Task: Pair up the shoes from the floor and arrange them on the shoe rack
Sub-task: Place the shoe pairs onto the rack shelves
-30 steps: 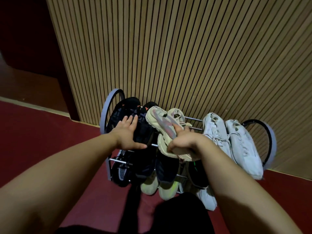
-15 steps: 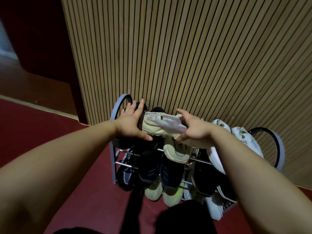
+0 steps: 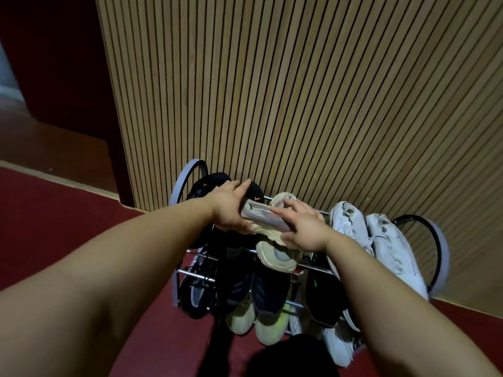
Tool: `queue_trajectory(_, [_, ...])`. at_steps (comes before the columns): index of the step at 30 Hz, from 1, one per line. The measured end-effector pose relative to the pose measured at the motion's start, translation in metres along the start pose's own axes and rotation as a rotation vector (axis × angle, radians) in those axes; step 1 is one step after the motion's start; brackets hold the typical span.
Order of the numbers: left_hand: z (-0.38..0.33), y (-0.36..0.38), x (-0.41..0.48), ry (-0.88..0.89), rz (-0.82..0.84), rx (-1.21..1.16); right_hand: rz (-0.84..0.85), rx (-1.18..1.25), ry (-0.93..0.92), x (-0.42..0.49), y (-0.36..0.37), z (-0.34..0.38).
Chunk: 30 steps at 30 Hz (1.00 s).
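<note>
A metal shoe rack (image 3: 440, 257) with round grey end hoops stands against the slatted wall. Both hands grip one beige sneaker (image 3: 262, 214) lying sideways over the rack's top tier. My left hand (image 3: 227, 206) holds its left end, my right hand (image 3: 302, 227) its right end. Its beige partner (image 3: 276, 255) rests under it, toe pointing towards me. Black sneakers (image 3: 255, 191) with orange marks sit at the top left, partly hidden by my left hand. A white pair (image 3: 381, 240) fills the top right.
Lower tiers hold dark mesh shoes (image 3: 196, 292), a navy pair with pale yellow soles (image 3: 268, 317), black shoes (image 3: 324, 297) and a white shoe (image 3: 337, 346). Red floor (image 3: 68, 213) spreads to the left. The wooden slat wall (image 3: 299, 91) is close behind the rack.
Both hands have closed onto the beige sneaker and turned it sideways over the top tier. The left hand shifted right from the black shoes. The view has drawn closer.
</note>
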State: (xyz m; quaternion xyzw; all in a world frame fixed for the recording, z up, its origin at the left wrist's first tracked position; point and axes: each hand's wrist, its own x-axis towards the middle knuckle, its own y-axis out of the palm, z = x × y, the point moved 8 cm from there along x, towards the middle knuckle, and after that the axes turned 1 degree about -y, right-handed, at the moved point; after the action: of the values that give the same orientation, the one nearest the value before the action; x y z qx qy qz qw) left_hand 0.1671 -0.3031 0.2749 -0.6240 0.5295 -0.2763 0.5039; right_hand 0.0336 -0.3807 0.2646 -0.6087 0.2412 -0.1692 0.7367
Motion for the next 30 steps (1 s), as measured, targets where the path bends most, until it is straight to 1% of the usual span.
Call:
queue_trajectory(1, [-0.004, 0.003, 0.005, 0.015, 0.054, 0.004, -0.032, 0.026, 0.029, -0.005, -0.004, -0.006])
queue_trajectory(3, [-0.008, 0.011, 0.011, 0.036, 0.151, 0.114, -0.08, 0.069, 0.1, -0.014, -0.009, -0.022])
queue_trajectory(5, [-0.008, 0.014, 0.013, 0.059, 0.156, 0.267, -0.095, 0.09, 0.173, -0.024, -0.009, -0.04])
queue_trajectory(7, [-0.011, 0.006, 0.009, 0.105, 0.043, 0.375, -0.107, 0.116, 0.24, -0.03, -0.006, -0.057])
queue_trajectory(10, [-0.008, -0.006, -0.002, 0.146, -0.146, 0.345, -0.157, 0.221, 0.344, -0.034, -0.004, -0.072])
queue_trajectory(12, [0.007, -0.012, -0.012, 0.08, -0.261, 0.248, -0.261, 0.299, 0.42, -0.034, -0.008, -0.073])
queue_trajectory(14, [0.027, -0.018, -0.023, -0.06, -0.395, 0.127, -0.373, 0.39, 0.495, -0.034, -0.011, -0.067])
queue_trajectory(15, [0.036, -0.02, -0.028, -0.145, -0.454, 0.092, -0.383, 0.439, 0.52, -0.032, -0.007, -0.061])
queue_trajectory(16, [0.044, -0.018, -0.033, -0.231, -0.472, 0.081, -0.351, 0.486, 0.534, -0.028, 0.0, -0.053])
queue_trajectory(17, [0.048, -0.012, -0.035, -0.307, -0.439, 0.09, -0.278, 0.515, 0.54, -0.024, 0.011, -0.044])
queue_trajectory(18, [0.05, -0.003, -0.035, -0.365, -0.37, 0.119, -0.178, 0.521, 0.538, -0.02, 0.024, -0.033])
queue_trajectory(20, [0.043, 0.011, -0.03, -0.402, -0.268, 0.21, 0.017, 0.489, 0.526, -0.016, 0.051, -0.011])
queue_trajectory(21, [0.037, 0.014, -0.026, -0.38, -0.254, 0.249, 0.073, 0.456, 0.526, -0.015, 0.061, -0.005])
queue_trajectory(23, [0.027, 0.016, -0.018, -0.313, -0.209, 0.286, 0.09, 0.385, 0.537, -0.014, 0.07, -0.003])
queue_trajectory(25, [0.031, 0.021, -0.014, -0.275, -0.136, 0.23, 0.071, 0.368, 0.532, -0.014, 0.07, -0.009])
queue_trajectory(27, [0.039, 0.024, -0.013, -0.245, -0.088, 0.133, 0.08, 0.359, 0.486, -0.017, 0.064, -0.022])
queue_trajectory(30, [0.043, 0.026, -0.014, -0.197, -0.101, 0.119, 0.208, 0.302, 0.416, -0.033, 0.051, -0.051])
